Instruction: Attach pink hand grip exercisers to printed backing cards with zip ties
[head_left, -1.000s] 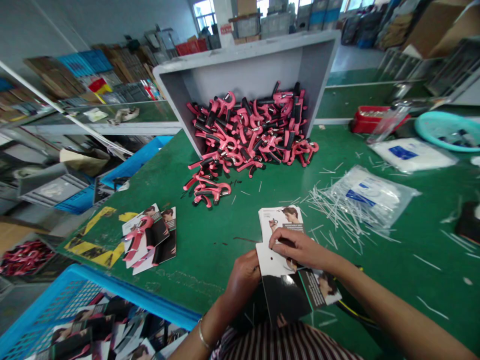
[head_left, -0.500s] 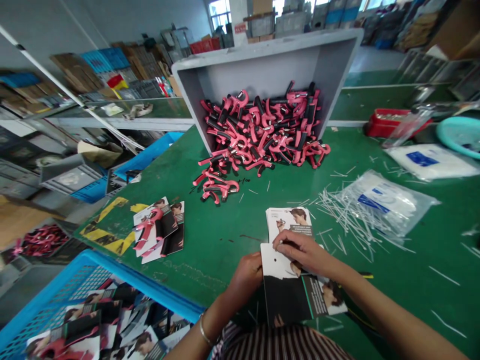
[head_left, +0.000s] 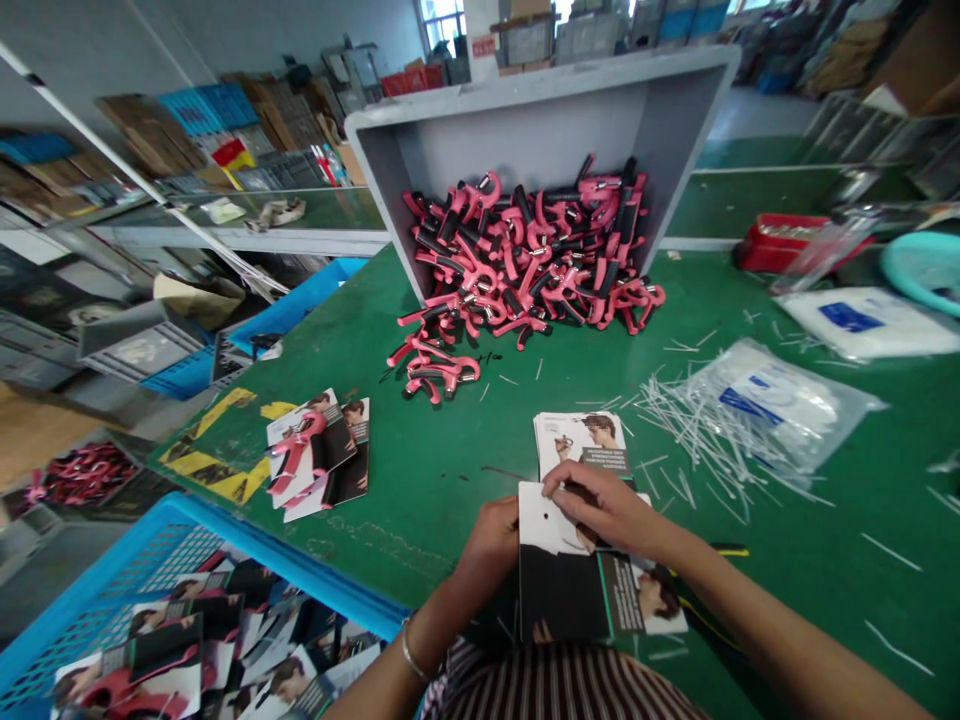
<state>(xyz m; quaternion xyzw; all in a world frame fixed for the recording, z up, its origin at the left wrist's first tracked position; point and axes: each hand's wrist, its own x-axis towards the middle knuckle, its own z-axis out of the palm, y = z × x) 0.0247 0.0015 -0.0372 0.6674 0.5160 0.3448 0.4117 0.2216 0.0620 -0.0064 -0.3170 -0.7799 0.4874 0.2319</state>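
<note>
The main change is small: the card (head_left: pixel 562 590) held over the tabletop (head_left: pixel 450 440) has swung squarer to the person, its punched white top now upright and its black lower half nearer the body. Neither hand has let go.

The left hand (head_left: pixel 491 548) is curled closed around the card's left edge, its fingers hidden behind the card. The right hand (head_left: pixel 600 508) lies across the white top, fingers bent and pressing near the hole, with the card between the two hands. Exactly how the fingertips meet the card is partly hidden.

A small stack (head_left: pixel 581 445) of similar printed cards lies just beyond the right hand, almost touching the held card. A bag (head_left: pixel 769 405) and scattered white plastic ties (head_left: pixel 675 410) lie further right. Ahead, pink-and-black hand grippers (head_left: pixel 525 250) fill the mouth of a grey bin (head_left: pixel 525 110), and a few spill out onto the tabletop.

To the left, a gripper lies on a small spread of cards (head_left: pixel 315 455), beside yellow-and-black tape (head_left: pixel 217 450). A blue crate (head_left: pixel 300 570) holding more cards stands at the tabletop's near left edge, well to the left of the hands. A bangle (head_left: pixel 407 650) circles the left wrist.
</note>
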